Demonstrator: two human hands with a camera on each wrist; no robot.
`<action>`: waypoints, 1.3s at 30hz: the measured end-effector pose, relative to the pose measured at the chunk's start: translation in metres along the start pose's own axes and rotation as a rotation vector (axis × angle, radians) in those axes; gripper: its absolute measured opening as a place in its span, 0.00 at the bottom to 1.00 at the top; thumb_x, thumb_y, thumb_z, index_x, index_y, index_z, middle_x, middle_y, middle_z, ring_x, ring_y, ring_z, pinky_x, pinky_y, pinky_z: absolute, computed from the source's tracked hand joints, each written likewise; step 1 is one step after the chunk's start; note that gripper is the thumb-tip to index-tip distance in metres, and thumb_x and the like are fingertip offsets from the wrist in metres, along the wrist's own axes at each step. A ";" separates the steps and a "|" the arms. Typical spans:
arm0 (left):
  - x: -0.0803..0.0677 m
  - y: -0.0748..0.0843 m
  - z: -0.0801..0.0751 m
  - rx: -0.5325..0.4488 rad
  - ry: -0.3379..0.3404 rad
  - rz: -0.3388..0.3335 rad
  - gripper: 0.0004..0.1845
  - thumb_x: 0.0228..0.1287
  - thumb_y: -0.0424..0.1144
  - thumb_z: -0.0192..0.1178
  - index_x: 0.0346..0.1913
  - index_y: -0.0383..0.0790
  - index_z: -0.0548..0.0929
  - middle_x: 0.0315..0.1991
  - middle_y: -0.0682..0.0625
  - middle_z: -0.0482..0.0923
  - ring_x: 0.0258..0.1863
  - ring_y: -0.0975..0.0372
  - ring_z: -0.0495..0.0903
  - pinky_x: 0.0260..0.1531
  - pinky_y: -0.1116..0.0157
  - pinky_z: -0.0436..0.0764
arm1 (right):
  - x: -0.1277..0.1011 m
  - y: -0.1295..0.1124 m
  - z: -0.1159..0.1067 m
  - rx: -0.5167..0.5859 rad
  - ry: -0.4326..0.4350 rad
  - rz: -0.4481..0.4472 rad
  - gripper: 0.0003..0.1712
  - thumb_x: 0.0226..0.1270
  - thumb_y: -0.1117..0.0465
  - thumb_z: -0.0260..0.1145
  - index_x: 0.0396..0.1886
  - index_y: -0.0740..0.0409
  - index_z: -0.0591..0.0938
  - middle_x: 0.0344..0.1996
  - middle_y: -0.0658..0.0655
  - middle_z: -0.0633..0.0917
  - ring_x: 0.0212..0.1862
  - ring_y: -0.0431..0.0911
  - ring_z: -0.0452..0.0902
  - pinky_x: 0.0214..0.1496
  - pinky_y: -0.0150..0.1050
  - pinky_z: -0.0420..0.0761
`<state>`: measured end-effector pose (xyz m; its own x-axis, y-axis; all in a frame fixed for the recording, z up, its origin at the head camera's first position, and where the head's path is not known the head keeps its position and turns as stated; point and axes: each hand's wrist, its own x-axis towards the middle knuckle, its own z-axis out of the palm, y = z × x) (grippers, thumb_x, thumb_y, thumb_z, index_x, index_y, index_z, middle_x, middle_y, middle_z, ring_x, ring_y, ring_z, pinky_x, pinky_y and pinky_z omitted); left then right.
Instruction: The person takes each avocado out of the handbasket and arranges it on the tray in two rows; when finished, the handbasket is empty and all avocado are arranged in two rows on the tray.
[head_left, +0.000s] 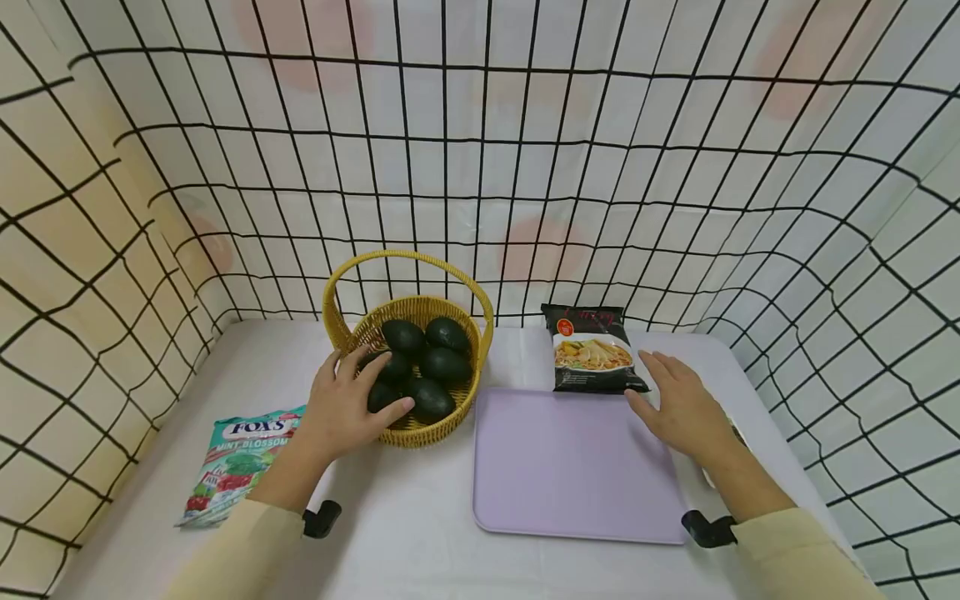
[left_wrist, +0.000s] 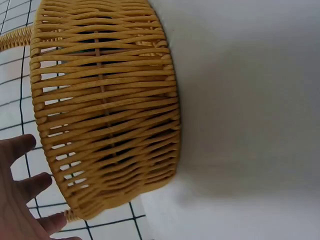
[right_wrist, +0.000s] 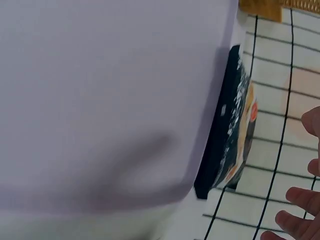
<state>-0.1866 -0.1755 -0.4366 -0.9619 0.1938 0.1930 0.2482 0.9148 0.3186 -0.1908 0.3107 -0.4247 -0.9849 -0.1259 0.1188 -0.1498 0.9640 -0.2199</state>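
Observation:
In the head view a yellow wicker basket (head_left: 480, 367) with a tall arched handle holds several dark green avocados (head_left: 446, 365). My left hand (head_left: 348, 408) hovers at the basket's near left rim, fingers spread above the avocados. The left wrist view has that hand beside the woven wall (left_wrist: 105, 110) with nothing in its fingers. My right hand (head_left: 686, 412) is over the far right corner of a lilac tray (head_left: 573, 467), fingers loosely extended and holding nothing. Just beyond the tray stands a black noodle packet (head_left: 592, 350), close to the right fingertips.
A green Fox's candy bag (head_left: 240, 467) lies left of the basket, partly behind the left forearm. Some object (head_left: 738, 429) is mostly hidden behind the right wrist. Black wire mesh (head_left: 465, 167) over white cloth encloses the table's back and sides.

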 end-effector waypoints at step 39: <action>-0.001 -0.012 0.049 -0.933 0.275 -0.486 0.32 0.78 0.58 0.50 0.77 0.47 0.63 0.82 0.45 0.54 0.83 0.50 0.48 0.81 0.44 0.49 | 0.015 -0.181 0.044 0.517 0.001 -0.378 0.34 0.71 0.50 0.69 0.74 0.46 0.71 0.70 0.49 0.76 0.73 0.48 0.72 0.71 0.53 0.76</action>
<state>-0.1942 -0.1693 -0.4857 -0.9510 -0.3085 0.0203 -0.0504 0.2197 0.9743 -0.1826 0.1237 -0.4261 -0.8559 -0.4345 0.2804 -0.5094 0.6153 -0.6016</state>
